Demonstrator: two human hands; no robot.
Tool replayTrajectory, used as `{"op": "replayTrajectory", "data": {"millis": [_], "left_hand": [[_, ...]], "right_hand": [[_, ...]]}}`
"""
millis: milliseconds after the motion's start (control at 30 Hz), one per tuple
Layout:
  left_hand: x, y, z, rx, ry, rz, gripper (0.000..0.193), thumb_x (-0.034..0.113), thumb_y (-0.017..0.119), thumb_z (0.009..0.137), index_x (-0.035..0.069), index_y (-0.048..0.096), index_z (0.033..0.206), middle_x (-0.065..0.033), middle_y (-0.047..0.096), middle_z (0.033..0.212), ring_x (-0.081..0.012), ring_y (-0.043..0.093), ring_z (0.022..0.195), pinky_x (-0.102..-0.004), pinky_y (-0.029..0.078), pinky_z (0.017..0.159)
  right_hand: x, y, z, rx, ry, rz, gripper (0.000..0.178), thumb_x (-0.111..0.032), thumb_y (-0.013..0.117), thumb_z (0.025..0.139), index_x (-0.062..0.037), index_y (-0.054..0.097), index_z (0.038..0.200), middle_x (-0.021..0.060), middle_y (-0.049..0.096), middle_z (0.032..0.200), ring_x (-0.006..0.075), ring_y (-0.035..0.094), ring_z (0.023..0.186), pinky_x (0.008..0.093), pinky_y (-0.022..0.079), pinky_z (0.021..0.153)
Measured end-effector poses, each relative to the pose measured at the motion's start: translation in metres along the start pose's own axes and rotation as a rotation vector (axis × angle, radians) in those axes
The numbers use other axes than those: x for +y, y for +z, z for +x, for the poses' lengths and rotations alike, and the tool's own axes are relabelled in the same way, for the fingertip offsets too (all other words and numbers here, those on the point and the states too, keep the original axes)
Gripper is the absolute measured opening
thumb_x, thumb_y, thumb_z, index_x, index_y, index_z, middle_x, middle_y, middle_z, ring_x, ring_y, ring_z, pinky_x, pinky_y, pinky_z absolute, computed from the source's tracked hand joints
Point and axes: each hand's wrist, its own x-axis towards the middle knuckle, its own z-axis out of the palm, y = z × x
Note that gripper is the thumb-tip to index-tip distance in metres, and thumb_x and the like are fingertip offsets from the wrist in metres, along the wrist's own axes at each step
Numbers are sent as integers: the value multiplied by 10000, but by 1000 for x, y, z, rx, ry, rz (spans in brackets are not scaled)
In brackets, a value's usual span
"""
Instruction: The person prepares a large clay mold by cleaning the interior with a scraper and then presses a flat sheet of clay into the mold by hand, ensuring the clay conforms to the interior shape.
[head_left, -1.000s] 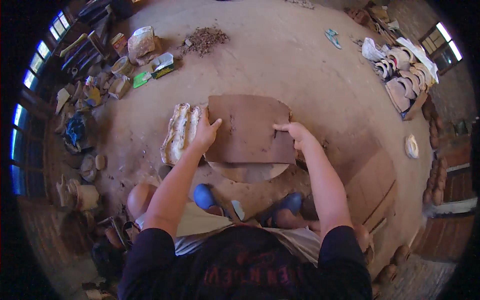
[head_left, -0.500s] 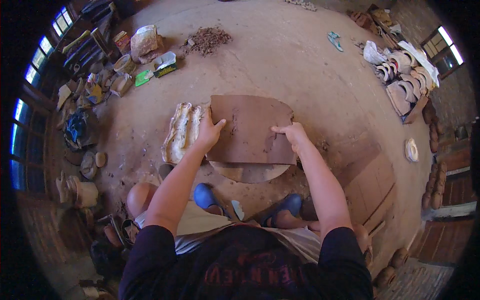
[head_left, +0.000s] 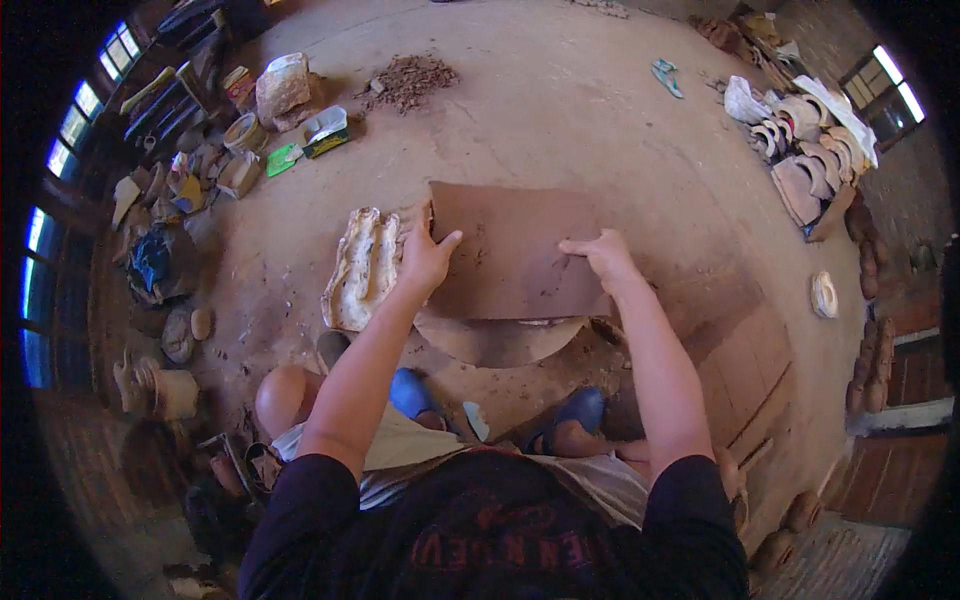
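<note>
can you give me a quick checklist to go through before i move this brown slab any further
1. Left hand on the brown slab: ok, at its left edge with the thumb on the top face.
2. Right hand on it: ok, at the right side, thumb on the top face.
3. Top face free of blemishes: not ok, pits and dark marks show.
4. Underside sound: cannot tell, it is out of sight.
5. Slab resting on the round disc: cannot tell, the slab hides the disc's far part.
6. Blue shoes clear of the disc: ok, both stand apart from it.
</note>
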Motion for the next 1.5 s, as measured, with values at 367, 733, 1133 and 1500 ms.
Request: {"op": "replayTrajectory", "data": {"millis": [367, 733, 1133, 1500], "left_hand": [[26, -2, -12, 18, -163, -102, 681, 34, 760, 945, -52, 466, 1553, -229, 637, 1476, -286, 610, 1373, -388, 462, 1168], [-34, 0, 1, -9, -105, 188, 832, 216, 791, 953, -72, 368, 1609, -338, 476, 1597, -466, 495, 1468, -467, 414, 1213], [-27, -1, -3, -153, 250, 901, 728, 590, 472, 1074, 255, 344, 1707, -161, 181, 1799, -453, 175, 1638, -639, 170, 1289], [-19, 11, -29, -123, 80, 907, 747, 557, 495, 1078, 227, 297, 1720, -161, 131, 1806, -475, 123, 1641, -758, 93, 1256]], "right_hand": [[-8, 9, -5, 31, 118, -22, 392, -86, 927, 777, 17, 781, 1126, 140, 802, 1024, 266, 762, 856, 413, 605, 813], [22, 16, 7, 14, 188, 33, 512, -145, 958, 738, -2, 775, 1195, 106, 802, 1060, 259, 758, 950, 431, 582, 878], [26, 60, 71, 394, -475, -760, 874, -645, 493, 1055, -32, 346, 1660, 338, 364, 1660, 502, 276, 1580, 535, 198, 1320], [37, 98, 67, 366, -461, -983, 925, -752, 418, 1041, -194, 194, 1743, 279, 38, 1790, 564, 27, 1625, 716, 85, 1278]]}}
